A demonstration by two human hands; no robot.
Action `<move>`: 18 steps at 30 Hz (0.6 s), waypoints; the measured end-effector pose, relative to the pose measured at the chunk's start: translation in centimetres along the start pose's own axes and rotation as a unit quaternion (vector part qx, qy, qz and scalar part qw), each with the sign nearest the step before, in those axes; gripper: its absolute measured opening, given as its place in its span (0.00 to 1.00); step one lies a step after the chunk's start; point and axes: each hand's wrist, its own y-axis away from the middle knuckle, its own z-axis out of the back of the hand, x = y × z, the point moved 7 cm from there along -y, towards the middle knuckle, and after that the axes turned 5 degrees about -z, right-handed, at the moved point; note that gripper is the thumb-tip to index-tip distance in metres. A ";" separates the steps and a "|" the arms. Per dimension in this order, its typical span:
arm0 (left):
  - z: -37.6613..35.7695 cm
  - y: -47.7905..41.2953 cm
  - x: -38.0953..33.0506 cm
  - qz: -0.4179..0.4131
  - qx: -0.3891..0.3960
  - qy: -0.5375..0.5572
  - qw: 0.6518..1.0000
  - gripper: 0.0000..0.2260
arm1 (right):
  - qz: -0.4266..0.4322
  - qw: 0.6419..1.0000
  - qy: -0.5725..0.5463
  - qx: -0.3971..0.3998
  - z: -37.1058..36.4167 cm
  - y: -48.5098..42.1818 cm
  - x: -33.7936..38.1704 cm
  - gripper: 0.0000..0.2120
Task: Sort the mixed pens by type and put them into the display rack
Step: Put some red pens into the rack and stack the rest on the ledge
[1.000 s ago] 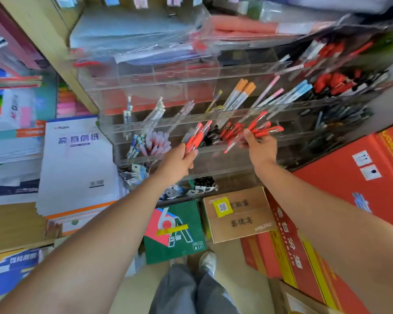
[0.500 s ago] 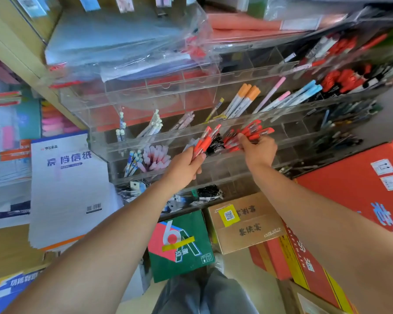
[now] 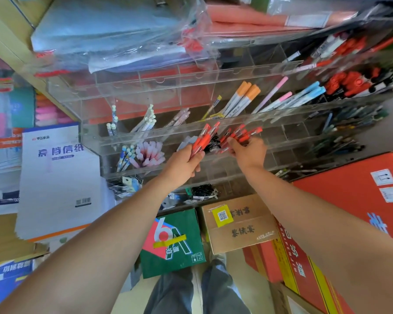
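Pens (image 3: 205, 137), red, pinched in the left hand (image 3: 183, 165); right hand (image 3: 251, 152) seemingly clasps more at the rack (image 3: 104, 141). Feed them caps-up, one compartment only.

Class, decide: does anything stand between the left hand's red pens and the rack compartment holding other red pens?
Yes. The right hand fills the front of that compartment, gripping its red pens; black items lie between.

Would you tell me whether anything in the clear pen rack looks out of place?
Yes: black items sit among the red pens in the rack, between the left hand and right hand, so that spot looks mixed.
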 end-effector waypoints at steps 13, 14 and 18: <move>-2.5 0.3 -1.0 0.011 0.009 0.061 0.998 0.04 | 0.098 0.989 -0.095 0.053 2.3 0.4 1.0 0.08; -2.8 0.2 -0.9 0.017 0.013 0.060 0.998 0.04 | 0.092 0.987 -0.116 0.067 2.6 0.6 1.1 0.07; -4.3 -0.5 -2.5 -0.006 0.034 0.016 0.999 0.10 | 0.019 0.950 -0.187 0.250 2.2 2.3 1.6 0.21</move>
